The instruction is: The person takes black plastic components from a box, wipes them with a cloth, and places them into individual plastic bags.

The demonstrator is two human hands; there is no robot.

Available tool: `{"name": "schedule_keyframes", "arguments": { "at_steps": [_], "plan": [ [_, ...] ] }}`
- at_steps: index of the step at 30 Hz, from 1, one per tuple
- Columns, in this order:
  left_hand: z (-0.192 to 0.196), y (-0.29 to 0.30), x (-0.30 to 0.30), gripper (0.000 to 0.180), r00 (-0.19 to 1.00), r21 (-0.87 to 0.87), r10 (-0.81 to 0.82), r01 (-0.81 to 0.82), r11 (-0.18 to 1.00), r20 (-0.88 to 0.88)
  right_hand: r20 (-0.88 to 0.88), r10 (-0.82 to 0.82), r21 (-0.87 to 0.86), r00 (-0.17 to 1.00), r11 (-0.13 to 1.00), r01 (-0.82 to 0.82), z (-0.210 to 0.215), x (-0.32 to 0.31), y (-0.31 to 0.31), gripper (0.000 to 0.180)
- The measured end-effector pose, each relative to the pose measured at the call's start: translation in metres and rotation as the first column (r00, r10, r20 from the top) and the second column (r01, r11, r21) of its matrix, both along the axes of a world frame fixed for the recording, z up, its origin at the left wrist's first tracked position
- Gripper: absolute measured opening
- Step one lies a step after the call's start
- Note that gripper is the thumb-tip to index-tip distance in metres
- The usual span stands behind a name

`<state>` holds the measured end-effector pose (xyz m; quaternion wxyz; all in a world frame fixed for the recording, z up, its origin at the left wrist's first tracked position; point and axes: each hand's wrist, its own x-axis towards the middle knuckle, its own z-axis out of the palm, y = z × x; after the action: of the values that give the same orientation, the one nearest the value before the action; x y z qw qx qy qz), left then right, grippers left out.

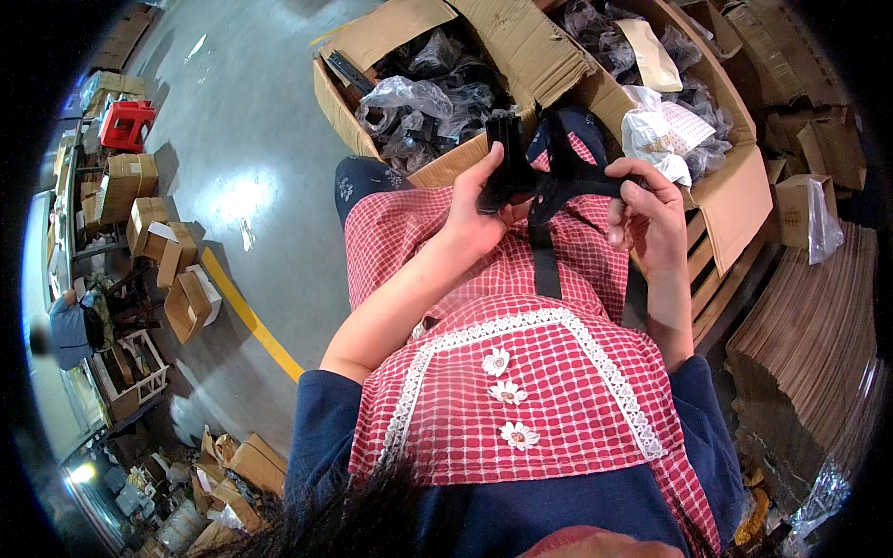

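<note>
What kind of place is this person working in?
Probably a warehouse or packing workshop. A large open cardboard box holds black parts in clear plastic bags, flattened cardboard sheets lie stacked at the right, and a yellow line crosses the grey concrete floor. Both hands, left and right, hold a black strap.

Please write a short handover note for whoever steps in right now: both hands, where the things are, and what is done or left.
Left hand: grip closed on a black bag-like item, held above the lap.
Right hand: pinches the item's black strap; one strap end hangs over the red checked apron.
Open cardboard box ahead holds many plastic-wrapped black items.
Done: one item out and unwrapped.
Left: the strap is not yet settled; bagged items remain in the box.
</note>
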<state>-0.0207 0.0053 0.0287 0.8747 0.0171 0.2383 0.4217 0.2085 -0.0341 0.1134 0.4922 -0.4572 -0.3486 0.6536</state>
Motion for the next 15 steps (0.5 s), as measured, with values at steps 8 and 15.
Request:
{"name": "schedule_keyframes", "arguments": {
  "at_steps": [8,15],
  "plan": [
    [-0.014,-0.002,-0.003,0.051,0.995,0.103,-0.038,0.047,0.994,-0.09,-0.077,0.131,0.062,0.988,0.99,-0.126,0.001,-0.022,-0.004,0.016],
    [-0.022,-0.006,0.0,0.065,0.978,0.183,-0.042,0.081,0.98,-0.206,-0.112,0.069,0.048,0.991,0.997,-0.064,0.005,-0.047,-0.011,0.017]
  ]
}}
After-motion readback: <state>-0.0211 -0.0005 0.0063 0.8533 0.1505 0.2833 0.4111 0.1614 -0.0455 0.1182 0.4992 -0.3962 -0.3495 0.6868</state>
